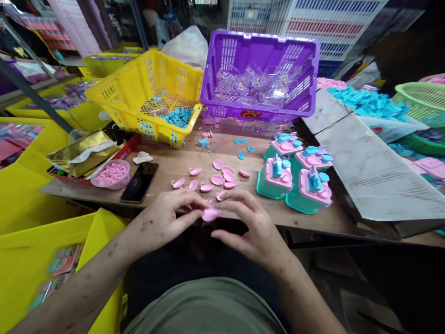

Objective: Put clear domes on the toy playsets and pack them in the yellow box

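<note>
At the table's front edge, my left hand point(184, 213) pinches a small pink oval plastic piece point(209, 214) between thumb and fingertips; the piece is a little blurred. My right hand point(245, 220) is beside it, thumb and fingers apart. Its fingertips come close to the piece, though whether they touch is unclear. Just beyond both hands lie several similar shallow pink pieces point(217, 179), some with a thin curled end. To the right stand several teal-and-pink toy boxes point(276, 178) with blue and pink parts on their lids.
Behind are a yellow basket point(125, 76) holding blue parts and a purple basket point(222, 104) with clear bags. A phone point(140, 182) lies left, beside a tub of pink bits point(111, 174). Small blue discs point(241, 156) lie mid-table. A white panel point(385, 171) borders the right side.
</note>
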`<state>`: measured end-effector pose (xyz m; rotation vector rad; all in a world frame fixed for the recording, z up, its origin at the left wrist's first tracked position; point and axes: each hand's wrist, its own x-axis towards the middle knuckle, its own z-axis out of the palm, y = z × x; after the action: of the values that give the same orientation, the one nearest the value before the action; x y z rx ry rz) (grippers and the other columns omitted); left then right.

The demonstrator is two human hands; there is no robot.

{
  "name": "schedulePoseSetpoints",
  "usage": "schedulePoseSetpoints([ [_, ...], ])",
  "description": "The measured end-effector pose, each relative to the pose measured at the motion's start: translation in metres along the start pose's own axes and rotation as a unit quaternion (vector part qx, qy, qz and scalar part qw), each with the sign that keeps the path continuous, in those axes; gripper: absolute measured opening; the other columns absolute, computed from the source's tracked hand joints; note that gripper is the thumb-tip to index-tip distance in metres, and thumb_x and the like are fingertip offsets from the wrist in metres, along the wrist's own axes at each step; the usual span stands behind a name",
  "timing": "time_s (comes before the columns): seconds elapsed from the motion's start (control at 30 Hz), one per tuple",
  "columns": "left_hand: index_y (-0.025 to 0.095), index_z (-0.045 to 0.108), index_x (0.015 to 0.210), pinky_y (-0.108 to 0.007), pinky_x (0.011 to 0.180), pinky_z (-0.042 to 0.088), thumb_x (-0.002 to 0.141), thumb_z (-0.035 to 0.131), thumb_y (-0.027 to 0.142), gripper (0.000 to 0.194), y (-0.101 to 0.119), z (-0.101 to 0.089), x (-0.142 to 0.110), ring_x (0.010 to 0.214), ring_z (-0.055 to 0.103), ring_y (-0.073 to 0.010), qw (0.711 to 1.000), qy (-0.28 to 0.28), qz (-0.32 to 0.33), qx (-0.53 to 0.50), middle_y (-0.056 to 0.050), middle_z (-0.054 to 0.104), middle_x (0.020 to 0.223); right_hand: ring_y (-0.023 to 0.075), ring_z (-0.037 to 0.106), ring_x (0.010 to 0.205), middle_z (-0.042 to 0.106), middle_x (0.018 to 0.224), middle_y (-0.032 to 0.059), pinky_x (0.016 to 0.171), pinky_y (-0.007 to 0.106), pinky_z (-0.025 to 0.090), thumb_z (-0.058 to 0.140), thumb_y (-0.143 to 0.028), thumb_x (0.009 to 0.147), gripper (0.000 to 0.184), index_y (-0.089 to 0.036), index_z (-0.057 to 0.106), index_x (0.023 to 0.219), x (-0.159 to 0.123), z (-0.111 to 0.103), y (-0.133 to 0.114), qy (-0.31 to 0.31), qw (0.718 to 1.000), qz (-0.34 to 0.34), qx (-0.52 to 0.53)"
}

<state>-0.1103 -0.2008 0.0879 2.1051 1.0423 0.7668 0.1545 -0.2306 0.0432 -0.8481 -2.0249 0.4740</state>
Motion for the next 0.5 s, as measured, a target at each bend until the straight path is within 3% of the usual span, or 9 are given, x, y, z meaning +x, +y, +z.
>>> schedulePoseSetpoints([
  [0.13,0.021,0.082,0.111,-0.038,0.099,0.06,0.103,0.066,0.026,0.018,-0.036,-0.015,0.03,0.105,0.078,-0.0261,0.982,0.084,-0.013,0.169,-0.006,0.085,0.112,0.0333,0.066,0.139,0.072,0.135,0.0138,0.117,0.057,0.059,0.062,-0.025,0.112,0.023,-0.025,0.073,0.132,0.0,-0.006,0.061,0.037,0.989,0.067,-0.123],
  [0.23,0.019,0.08,0.112,-0.04,0.098,0.059,0.102,0.065,0.024,0.018,-0.056,-0.016,0.053,0.106,0.077,-0.0284,0.971,0.062,-0.03,0.23,-0.009,0.084,0.11,0.0388,0.066,0.136,0.073,0.135,0.0161,0.115,0.064,0.057,0.061,-0.025,0.109,0.025,-0.024,0.076,0.128,-0.006,0.001,0.099,0.008,0.98,0.091,-0.175],
  [0.37,0.02,0.081,0.111,-0.038,0.091,0.058,0.102,0.066,0.021,0.017,-0.073,0.001,0.069,0.1,0.077,-0.0279,0.963,0.013,-0.039,0.267,-0.009,0.083,0.104,0.0414,0.062,0.141,0.068,0.145,0.0197,0.12,0.066,0.053,0.063,-0.019,0.1,0.039,-0.021,0.076,0.137,-0.007,0.014,0.118,-0.011,0.972,0.117,-0.205],
  [0.5,0.019,0.08,0.112,-0.04,0.096,0.06,0.101,0.066,0.017,0.018,-0.084,0.019,0.073,0.108,0.076,-0.0296,0.961,-0.01,-0.028,0.275,-0.011,0.083,0.111,0.0359,0.061,0.144,0.067,0.15,0.0192,0.125,0.057,0.051,0.053,-0.011,0.099,0.049,-0.018,0.076,0.142,0.012,0.02,0.124,-0.029,0.964,0.137,-0.227],
])
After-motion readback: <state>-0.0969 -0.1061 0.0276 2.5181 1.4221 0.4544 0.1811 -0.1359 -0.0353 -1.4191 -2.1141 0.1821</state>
